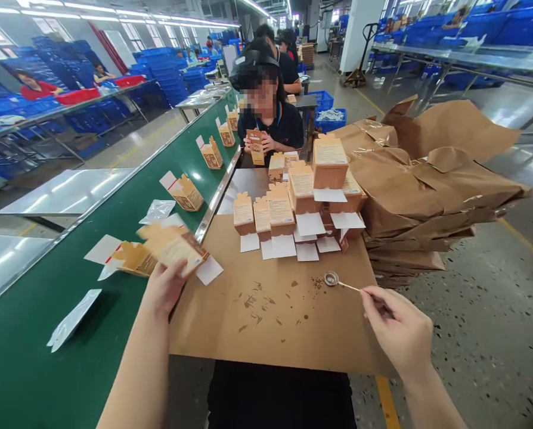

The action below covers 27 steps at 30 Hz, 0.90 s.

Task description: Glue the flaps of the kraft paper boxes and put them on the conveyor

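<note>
carton [172, 250] in left hand [161, 290], metal spoon [331, 278] in right hand [398, 333].

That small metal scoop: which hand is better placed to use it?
The right hand, probably: it pinches the scoop by its thin handle, while the left hand holds a tan carton.

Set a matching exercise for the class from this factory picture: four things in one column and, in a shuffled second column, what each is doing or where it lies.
Column 1
1. Left hand
2. Right hand
3. Silver foil sachet
4. Brown paper pile

Column 2
A. Lying on the green conveyor belt
B. Pinching a thin metal-handled ring tool
C. Stacked beside the brown cardboard sheet
D. Holding a printed carton

Pairs: 1-D, 2-B, 3-A, 4-C
</note>
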Motion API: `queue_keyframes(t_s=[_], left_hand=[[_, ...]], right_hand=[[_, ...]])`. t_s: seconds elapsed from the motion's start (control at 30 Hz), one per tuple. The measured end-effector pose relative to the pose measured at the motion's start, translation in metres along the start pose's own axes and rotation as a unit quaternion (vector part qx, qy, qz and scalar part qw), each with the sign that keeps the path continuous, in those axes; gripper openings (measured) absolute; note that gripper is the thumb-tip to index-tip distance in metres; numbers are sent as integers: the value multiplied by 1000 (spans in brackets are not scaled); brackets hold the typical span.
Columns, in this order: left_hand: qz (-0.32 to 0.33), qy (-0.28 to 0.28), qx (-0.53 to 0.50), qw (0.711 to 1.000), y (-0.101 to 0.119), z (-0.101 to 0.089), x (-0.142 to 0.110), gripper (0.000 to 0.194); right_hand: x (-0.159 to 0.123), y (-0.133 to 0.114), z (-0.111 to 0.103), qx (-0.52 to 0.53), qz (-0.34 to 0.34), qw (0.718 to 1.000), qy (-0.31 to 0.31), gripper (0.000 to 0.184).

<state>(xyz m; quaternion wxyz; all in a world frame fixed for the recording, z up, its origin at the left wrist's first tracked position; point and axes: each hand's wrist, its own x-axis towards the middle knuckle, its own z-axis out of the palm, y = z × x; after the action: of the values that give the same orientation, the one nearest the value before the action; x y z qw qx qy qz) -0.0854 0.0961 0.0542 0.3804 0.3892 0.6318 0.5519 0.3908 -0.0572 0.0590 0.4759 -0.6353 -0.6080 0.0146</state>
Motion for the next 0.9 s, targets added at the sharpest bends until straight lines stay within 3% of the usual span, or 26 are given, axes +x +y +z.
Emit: queue_keyframes(t_s=[0.1,0.2,0.27,0.33,0.43,0.53,0.67,0.8,0.9], left_hand=[[-63,-53,-64,995,-18,-2,-59,84],[-119,-156,-70,978,-28,33,-108,81],[-146,-209,-72,964,-31,64,-125,82],[-147,-231,-69,959,-34,89,-129,82],[-128,-233,-51,963,-37,107,-124,82],[-128,-231,-39,964,-40,110,-120,82],[-118,-229,-26,966,-43,106,-120,79],[-109,-245,-6,963,-45,102,-118,75],[-103,-250,0,963,-44,102,-116,74]], right_hand=[[11,9,18,-16,-24,999,-39,39],[17,21,32,-15,-33,997,-72,41],[19,28,37,-12,-34,996,-87,42],[19,31,37,-8,-36,995,-92,42],[11,24,33,4,-34,996,-80,33],[-10,0,38,65,-15,995,-80,22],[-40,-30,69,129,3,980,-153,24],[-53,-35,99,137,2,974,-181,27],[-51,-32,102,137,3,975,-176,28]])
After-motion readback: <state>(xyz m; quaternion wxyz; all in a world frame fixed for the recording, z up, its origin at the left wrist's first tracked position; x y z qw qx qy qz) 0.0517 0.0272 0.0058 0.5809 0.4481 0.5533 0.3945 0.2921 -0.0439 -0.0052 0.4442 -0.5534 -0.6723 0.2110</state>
